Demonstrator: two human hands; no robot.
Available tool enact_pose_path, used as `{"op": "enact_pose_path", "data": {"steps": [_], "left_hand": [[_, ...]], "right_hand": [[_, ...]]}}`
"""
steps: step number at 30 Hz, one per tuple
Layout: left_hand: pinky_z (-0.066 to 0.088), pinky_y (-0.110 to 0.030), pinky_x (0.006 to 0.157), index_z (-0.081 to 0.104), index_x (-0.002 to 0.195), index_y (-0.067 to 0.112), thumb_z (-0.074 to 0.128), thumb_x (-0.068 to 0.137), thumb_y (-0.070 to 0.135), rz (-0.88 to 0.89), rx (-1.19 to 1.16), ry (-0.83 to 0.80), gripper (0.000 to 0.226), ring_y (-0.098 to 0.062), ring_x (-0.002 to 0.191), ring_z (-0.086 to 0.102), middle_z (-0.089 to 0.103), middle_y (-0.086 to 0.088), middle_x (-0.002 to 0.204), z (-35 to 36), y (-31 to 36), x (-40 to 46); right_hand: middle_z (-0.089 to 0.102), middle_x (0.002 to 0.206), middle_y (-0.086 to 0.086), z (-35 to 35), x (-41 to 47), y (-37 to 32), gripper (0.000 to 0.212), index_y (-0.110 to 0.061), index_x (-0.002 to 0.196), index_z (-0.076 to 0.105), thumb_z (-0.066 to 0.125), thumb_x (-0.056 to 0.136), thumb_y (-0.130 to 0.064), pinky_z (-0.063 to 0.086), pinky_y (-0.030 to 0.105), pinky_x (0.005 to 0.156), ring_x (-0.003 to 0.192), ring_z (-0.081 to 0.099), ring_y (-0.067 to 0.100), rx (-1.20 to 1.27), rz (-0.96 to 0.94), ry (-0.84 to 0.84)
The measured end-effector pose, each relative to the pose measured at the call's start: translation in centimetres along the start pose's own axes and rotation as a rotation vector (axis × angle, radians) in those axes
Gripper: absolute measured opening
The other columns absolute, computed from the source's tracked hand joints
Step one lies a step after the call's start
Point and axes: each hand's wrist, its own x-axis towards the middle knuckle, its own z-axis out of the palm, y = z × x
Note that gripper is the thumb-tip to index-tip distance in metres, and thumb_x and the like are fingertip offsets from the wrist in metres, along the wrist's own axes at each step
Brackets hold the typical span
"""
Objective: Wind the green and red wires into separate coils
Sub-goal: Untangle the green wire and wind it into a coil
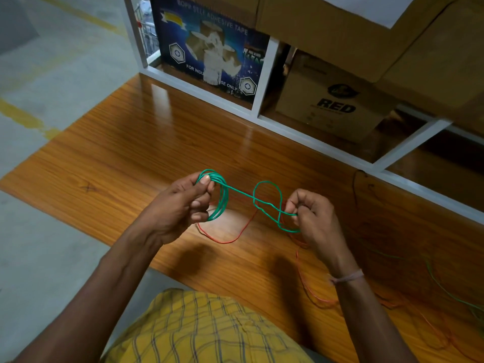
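Observation:
My left hand point(183, 205) pinches a small coil of green wire point(221, 197) between thumb and fingers, above the wooden table point(117, 142). From the coil a green strand runs right, twists into a loose loop point(267, 195) and ends in my right hand point(314, 216), which pinches it with curled fingers. The red wire point(225, 241) lies loose on the table under my hands and trails to the right under my right forearm. More green wire point(445, 289) lies slack at the right edge.
A white shelf frame point(262, 119) stands along the table's far edge, with a blue tape box point(209, 48) and cardboard boxes point(332, 100) in it. A thin black cable point(355, 187) lies near the frame. Concrete floor point(52, 61) is at the left.

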Motion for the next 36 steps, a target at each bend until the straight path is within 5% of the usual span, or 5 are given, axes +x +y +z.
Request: {"op": "enact_pose_path", "data": {"steps": [12, 17, 24, 29, 36], "left_hand": [[0.034, -0.02, 0.047, 0.06, 0.117, 0.002, 0.042, 0.115, 0.02, -0.319, -0.672, -0.428, 0.026, -0.007, 0.047, 0.029, 0.033, 0.005, 0.063, -0.9, -0.7, 0.1], [0.034, -0.023, 0.052, 0.057, 0.125, -0.003, 0.038, 0.116, 0.021, -0.277, -0.862, -0.482, 0.031, -0.01, 0.051, 0.031, 0.036, 0.003, 0.067, -0.2, -0.9, 0.1], [0.04, -0.024, 0.066, 0.043, 0.149, -0.01, 0.036, 0.116, 0.019, -0.134, -0.86, -0.344, 0.044, -0.009, 0.059, 0.03, 0.042, 0.001, 0.075, 0.3, 0.0, 0.2], [0.054, -0.025, 0.102, 0.032, 0.158, -0.008, 0.04, 0.114, 0.012, 0.043, -0.648, -0.151, 0.049, -0.007, 0.062, 0.048, 0.055, -0.001, 0.084, 1.0, 0.3, 0.6], [0.057, -0.045, 0.106, 0.03, 0.159, -0.005, 0.03, 0.114, 0.031, 0.159, -0.392, -0.153, 0.057, -0.04, 0.125, 0.069, 0.073, -0.021, 0.128, 3.0, -0.5, 1.8]], "right_hand": [[0.068, 0.078, 0.014, -0.5, 1.0, 1.2, 0.039, -0.008, 0.099, 0.065, 0.062, 0.069, 0.016, 0.068, 0.044, 0.07, 0.069, 0.075, 0.024, 1.236, 0.487, -0.123], [0.065, 0.084, 0.013, -0.4, 1.4, 3.7, 0.045, -0.001, 0.104, 0.066, 0.09, 0.067, 0.008, 0.041, 0.008, 0.041, 0.036, 0.045, 0.003, 1.46, 0.487, -0.202], [0.078, 0.08, 0.014, 0.8, 1.1, 5.1, 0.007, -0.01, 0.095, 0.065, 0.071, 0.096, -0.008, 0.028, 0.02, 0.046, 0.041, 0.036, 0.005, 0.427, 0.146, -0.053], [0.047, 0.053, -0.01, 1.9, 0.2, 5.5, 0.038, -0.018, 0.069, 0.058, 0.072, 0.095, -0.042, 0.033, 0.032, 0.051, 0.051, 0.039, 0.004, -0.248, -0.15, -0.079], [0.06, 0.065, -0.004, 3.4, -2.0, 2.9, 0.035, -0.022, 0.094, 0.075, 0.055, 0.097, -0.05, 0.047, 0.043, 0.061, 0.061, 0.048, 0.008, -0.546, -0.327, -0.477]]}}
